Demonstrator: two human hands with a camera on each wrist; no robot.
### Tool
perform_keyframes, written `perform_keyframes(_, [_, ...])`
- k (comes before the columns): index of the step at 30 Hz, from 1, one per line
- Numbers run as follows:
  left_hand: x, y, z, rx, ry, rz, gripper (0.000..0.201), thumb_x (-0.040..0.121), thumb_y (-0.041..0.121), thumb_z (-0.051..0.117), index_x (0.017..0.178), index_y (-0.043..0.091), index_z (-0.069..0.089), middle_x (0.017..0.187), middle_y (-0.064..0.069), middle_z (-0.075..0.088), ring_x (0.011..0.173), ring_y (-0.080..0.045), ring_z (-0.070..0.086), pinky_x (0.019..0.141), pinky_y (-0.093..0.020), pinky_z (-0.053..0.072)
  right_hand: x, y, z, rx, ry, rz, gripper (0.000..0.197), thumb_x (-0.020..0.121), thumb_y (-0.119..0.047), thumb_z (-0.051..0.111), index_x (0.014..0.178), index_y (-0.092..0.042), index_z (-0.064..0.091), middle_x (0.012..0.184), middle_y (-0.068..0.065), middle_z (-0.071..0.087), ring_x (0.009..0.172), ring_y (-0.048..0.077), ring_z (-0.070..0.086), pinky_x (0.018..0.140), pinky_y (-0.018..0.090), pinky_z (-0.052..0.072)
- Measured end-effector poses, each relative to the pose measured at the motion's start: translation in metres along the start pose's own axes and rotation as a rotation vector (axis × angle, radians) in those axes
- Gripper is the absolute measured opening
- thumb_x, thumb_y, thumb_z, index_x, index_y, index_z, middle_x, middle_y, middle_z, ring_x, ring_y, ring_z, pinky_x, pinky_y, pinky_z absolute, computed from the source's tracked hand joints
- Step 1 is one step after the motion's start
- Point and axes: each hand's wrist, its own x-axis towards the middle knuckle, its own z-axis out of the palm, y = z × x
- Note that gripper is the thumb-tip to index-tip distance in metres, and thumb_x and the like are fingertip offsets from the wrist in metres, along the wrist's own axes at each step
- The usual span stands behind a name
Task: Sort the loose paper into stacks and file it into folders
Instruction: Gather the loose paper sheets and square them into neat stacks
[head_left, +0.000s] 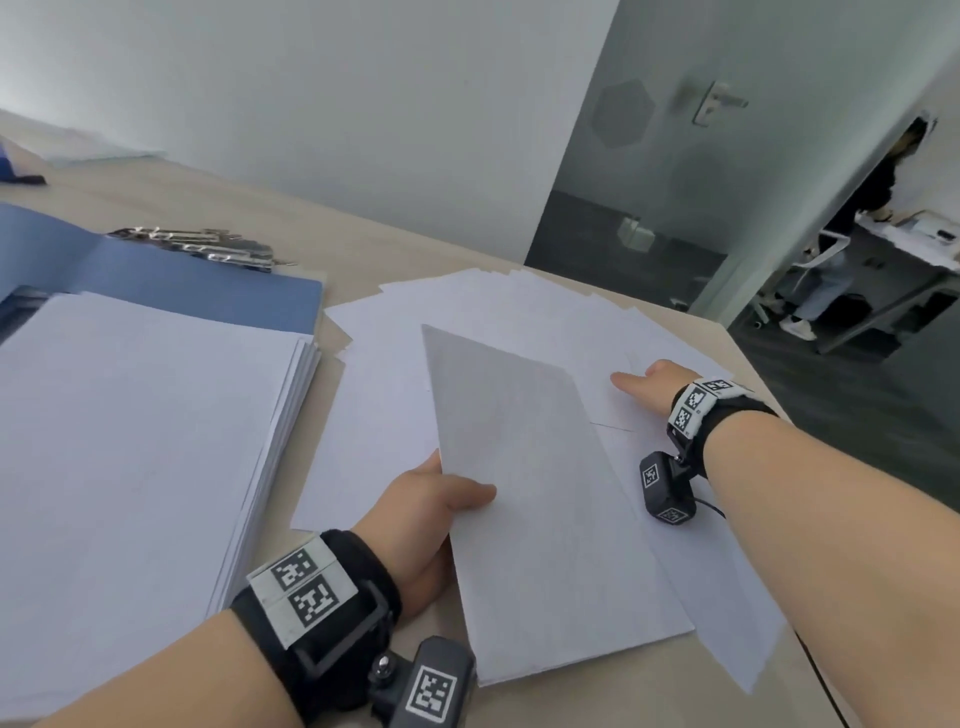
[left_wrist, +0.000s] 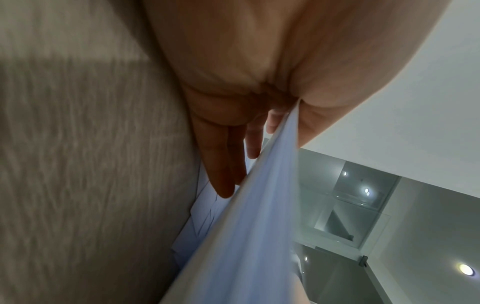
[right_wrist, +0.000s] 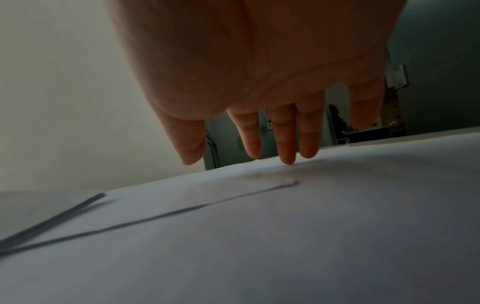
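My left hand (head_left: 436, 512) pinches a small bundle of white sheets (head_left: 540, 499) by its left edge, thumb on top and fingers (left_wrist: 221, 164) underneath, and the bundle tilts up off the desk. Under it loose white sheets (head_left: 493, 306) lie fanned across the desk. My right hand (head_left: 649, 382) lies on those sheets at the right, its straight fingers (right_wrist: 285, 144) touching the paper. A thick squared stack of paper (head_left: 140, 441) sits at the left on an open blue folder (head_left: 171, 275).
Metal binder clips (head_left: 208, 247) lie behind the blue folder. The desk's right edge (head_left: 748, 364) drops to a dark floor. A glass door (head_left: 675, 156) stands beyond, and a person sits at a far desk (head_left: 841, 249).
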Motion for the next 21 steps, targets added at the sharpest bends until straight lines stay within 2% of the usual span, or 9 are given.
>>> perform_keyframes(3, [0.001,-0.001,-0.001,-0.017,-0.03,-0.007,0.051,0.085,-0.006,0.048,0.13,0.015,0.062,0.121,-0.018,0.071,0.113,-0.045,0.066,0.101,-0.058,0.05,0.011,-0.006,0.0,0.013,-0.021,0.053,0.107,0.075,-0.079,0.062,0.151,-0.009,0.036,0.151,0.014,0.047,0.134,0.037,0.048,0.108,0.042,0.04])
perform_keyframes(5, [0.002,-0.001,-0.001,-0.013,-0.055,-0.015,0.054,0.081,-0.003,0.051,0.13,0.017,0.063,0.122,-0.016,0.071,0.112,-0.042,0.067,0.1,-0.056,0.052,0.017,-0.006,0.001,-0.003,-0.034,0.087,0.117,0.066,-0.079,0.071,0.152,-0.01,0.033,0.152,0.014,0.044,0.136,0.038,0.046,0.11,0.045,0.039])
perform_keyframes(7, [0.003,-0.002,-0.002,-0.01,-0.068,-0.016,0.051,0.088,-0.005,0.047,0.13,0.017,0.063,0.121,-0.015,0.072,0.112,-0.042,0.067,0.101,-0.057,0.051,0.023,-0.006,0.001,0.0,-0.044,0.1,0.12,0.059,-0.077,0.078,0.15,-0.01,0.036,0.151,0.013,0.046,0.133,0.037,0.048,0.11,0.045,0.041])
perform_keyframes(9, [0.003,-0.002,-0.002,-0.015,-0.074,-0.012,0.05,0.088,-0.006,0.046,0.129,0.016,0.063,0.12,-0.016,0.072,0.111,-0.042,0.068,0.1,-0.057,0.051,0.026,-0.006,0.0,0.012,-0.049,0.094,0.114,0.061,-0.073,0.08,0.146,-0.009,0.043,0.146,0.013,0.051,0.128,0.036,0.053,0.106,0.041,0.043])
perform_keyframes(11, [0.003,-0.002,-0.001,-0.017,-0.086,-0.006,0.05,0.087,-0.006,0.047,0.128,0.015,0.063,0.119,-0.016,0.073,0.109,-0.042,0.069,0.097,-0.054,0.053,0.025,-0.006,-0.002,0.009,-0.074,0.086,0.103,0.068,-0.069,0.079,0.144,-0.007,0.047,0.143,0.014,0.054,0.125,0.035,0.055,0.1,0.037,0.043])
perform_keyframes(13, [0.003,-0.002,-0.002,-0.022,-0.089,-0.007,0.047,0.087,-0.007,0.048,0.126,0.015,0.065,0.117,-0.016,0.073,0.105,-0.041,0.07,0.093,-0.051,0.055,0.025,-0.006,-0.003,0.029,-0.107,0.093,0.094,0.071,-0.066,0.079,0.14,-0.007,0.052,0.136,0.014,0.057,0.117,0.035,0.056,0.097,0.037,0.044])
perform_keyframes(15, [0.004,-0.002,-0.002,-0.028,-0.099,-0.006,0.051,0.079,-0.002,0.054,0.125,0.016,0.066,0.117,-0.016,0.073,0.104,-0.04,0.071,0.091,-0.051,0.055,0.025,-0.004,-0.005,0.05,-0.135,0.103,0.087,0.07,-0.063,0.081,0.133,-0.009,0.055,0.123,0.013,0.059,0.108,0.035,0.058,0.097,0.039,0.047])
perform_keyframes(18, [0.004,-0.003,-0.003,-0.04,-0.112,-0.002,0.055,0.073,0.002,0.055,0.124,0.017,0.067,0.119,-0.017,0.073,0.106,-0.041,0.07,0.095,-0.054,0.054,0.023,-0.001,-0.007,0.192,-0.141,0.144,0.071,0.07,-0.05,0.087,0.119,-0.01,0.058,0.117,0.012,0.063,0.104,0.037,0.063,0.099,0.047,0.051])
perform_keyframes(21, [0.004,-0.003,-0.003,-0.033,-0.115,0.0,0.055,0.072,0.002,0.055,0.124,0.017,0.067,0.119,-0.018,0.072,0.108,-0.043,0.069,0.099,-0.057,0.052,0.027,0.003,-0.013,0.356,-0.098,0.124,0.073,0.057,-0.045,0.091,0.115,-0.008,0.067,0.109,0.012,0.071,0.096,0.036,0.069,0.095,0.048,0.054])
